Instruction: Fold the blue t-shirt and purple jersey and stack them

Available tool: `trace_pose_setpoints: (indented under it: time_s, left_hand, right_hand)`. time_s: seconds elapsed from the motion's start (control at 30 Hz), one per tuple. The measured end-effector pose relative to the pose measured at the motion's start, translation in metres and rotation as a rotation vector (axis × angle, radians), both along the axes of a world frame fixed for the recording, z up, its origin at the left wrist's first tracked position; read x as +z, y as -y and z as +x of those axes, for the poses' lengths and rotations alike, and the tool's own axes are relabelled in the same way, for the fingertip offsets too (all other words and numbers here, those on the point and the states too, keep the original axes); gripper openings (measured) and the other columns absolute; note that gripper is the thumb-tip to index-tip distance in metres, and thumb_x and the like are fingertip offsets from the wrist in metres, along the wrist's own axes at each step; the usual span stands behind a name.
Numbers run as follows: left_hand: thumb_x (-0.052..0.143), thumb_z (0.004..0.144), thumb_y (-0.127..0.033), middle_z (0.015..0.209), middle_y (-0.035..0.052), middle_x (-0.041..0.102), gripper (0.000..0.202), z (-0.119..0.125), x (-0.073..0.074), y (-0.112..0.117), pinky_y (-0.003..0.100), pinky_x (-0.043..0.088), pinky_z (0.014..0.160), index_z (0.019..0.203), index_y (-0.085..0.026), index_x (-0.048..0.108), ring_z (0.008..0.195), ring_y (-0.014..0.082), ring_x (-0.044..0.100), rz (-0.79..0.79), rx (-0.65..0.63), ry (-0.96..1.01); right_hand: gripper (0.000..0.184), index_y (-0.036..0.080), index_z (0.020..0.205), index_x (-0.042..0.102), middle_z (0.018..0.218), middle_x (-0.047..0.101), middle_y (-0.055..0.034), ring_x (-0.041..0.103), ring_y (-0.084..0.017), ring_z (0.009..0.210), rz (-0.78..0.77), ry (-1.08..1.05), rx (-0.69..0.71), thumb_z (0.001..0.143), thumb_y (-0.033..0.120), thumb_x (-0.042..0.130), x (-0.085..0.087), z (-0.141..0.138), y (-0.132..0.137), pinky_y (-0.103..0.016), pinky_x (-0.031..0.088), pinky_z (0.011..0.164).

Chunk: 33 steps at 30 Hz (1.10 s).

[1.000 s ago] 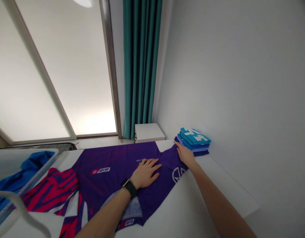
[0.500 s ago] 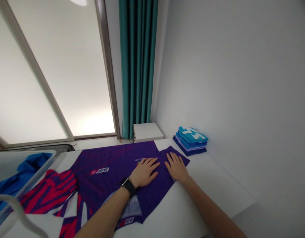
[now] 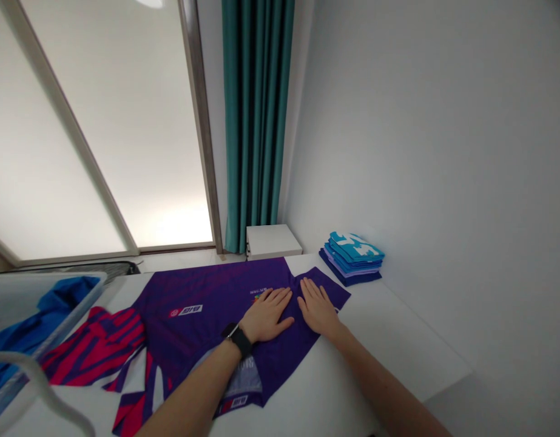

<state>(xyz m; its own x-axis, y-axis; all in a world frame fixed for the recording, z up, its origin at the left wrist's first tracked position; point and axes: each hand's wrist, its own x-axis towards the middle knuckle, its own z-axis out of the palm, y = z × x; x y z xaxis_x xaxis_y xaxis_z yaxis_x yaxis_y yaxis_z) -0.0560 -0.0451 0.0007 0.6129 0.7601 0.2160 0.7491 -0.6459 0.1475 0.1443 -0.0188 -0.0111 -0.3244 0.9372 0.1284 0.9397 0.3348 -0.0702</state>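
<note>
A purple jersey [image 3: 216, 303] with pink-striped parts lies spread on the white table [image 3: 375, 340]. My left hand [image 3: 268, 314], below a dark wristwatch [image 3: 238, 340], rests palm down on it beside a small colourful emblem. Just to the right, my right hand [image 3: 318, 306] lies flat on the jersey near its purple sleeve. Both sets of fingers are stretched out and grip nothing. Part of the jersey's front is hidden under my left forearm.
Folded clothes [image 3: 352, 258] in blue and purple are stacked at the table's back right, by the wall. At the left stands a clear plastic bin [image 3: 86, 303] with blue cloth [image 3: 56, 306] inside. A pale curved tube [image 3: 38, 379] crosses the lower left. Behind the table is a white cabinet [image 3: 273, 241].
My right hand has slid slightly left across the jersey, its fingers closer together. My left hand stays nearly in place. The whole view has shifted slightly.
</note>
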Motion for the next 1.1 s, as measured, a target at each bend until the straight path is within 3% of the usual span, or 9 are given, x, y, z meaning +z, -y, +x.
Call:
trace_pose_setpoints:
  time_s: [0.13, 0.37, 0.67, 0.87, 1.1]
  left_hand:
    - [0.033, 0.098, -0.051, 0.152, 0.0110, 0.039, 0.060, 0.006, -0.003, 0.004, 0.044, 0.022, 0.116, 0.146, -0.015, 0.036, 0.140, 0.0236, 0.033, -0.003, 0.042, -0.027]
    - [0.026, 0.098, -0.053, 0.153, 0.0136, 0.036, 0.064, 0.028, -0.016, 0.019, 0.050, 0.021, 0.116, 0.145, -0.012, 0.039, 0.143, 0.0279, 0.028, 0.018, 0.227, 0.000]
    - [0.027, 0.097, -0.057, 0.154, 0.0100, 0.034, 0.065, 0.027, -0.018, 0.021, 0.052, 0.018, 0.117, 0.147, -0.017, 0.037, 0.143, 0.0272, 0.026, 0.045, 0.184, 0.009]
    - [0.028, 0.095, -0.060, 0.155, 0.0096, 0.034, 0.066, 0.027, -0.018, 0.020, 0.052, 0.018, 0.116, 0.146, -0.019, 0.039, 0.144, 0.0281, 0.025, 0.040, 0.174, 0.013]
    - [0.029, 0.095, -0.060, 0.154, 0.0102, 0.034, 0.071, 0.027, -0.018, 0.021, 0.052, 0.019, 0.116, 0.150, -0.016, 0.030, 0.143, 0.0282, 0.026, 0.041, 0.181, 0.025]
  right_hand:
    - [0.060, 0.013, 0.151, 0.028, 0.156, 0.028, -0.0088, 0.020, -0.021, 0.145, -0.054, 0.009, 0.013, 0.098, 0.042, 0.022, -0.004, 0.006, 0.000, -0.046, 0.013, 0.118]
    - [0.059, 0.016, 0.152, 0.026, 0.157, 0.026, -0.0065, 0.018, -0.019, 0.146, -0.056, 0.022, -0.001, 0.099, 0.042, 0.021, -0.007, 0.020, -0.007, -0.045, 0.010, 0.118]
    - [0.060, 0.013, 0.151, 0.027, 0.157, 0.026, -0.0084, 0.019, -0.021, 0.145, -0.080, 0.028, -0.110, 0.098, 0.042, 0.022, -0.005, 0.026, -0.004, -0.047, 0.012, 0.118]
    - [0.060, 0.013, 0.151, 0.027, 0.157, 0.026, -0.0085, 0.019, -0.020, 0.145, -0.067, 0.032, -0.110, 0.099, 0.041, 0.021, -0.010, 0.033, -0.004, -0.046, 0.012, 0.117]
    - [0.060, 0.013, 0.151, 0.028, 0.156, 0.027, -0.0089, 0.020, -0.021, 0.145, -0.061, 0.035, -0.107, 0.098, 0.041, 0.021, -0.007, 0.030, -0.002, -0.047, 0.014, 0.117]
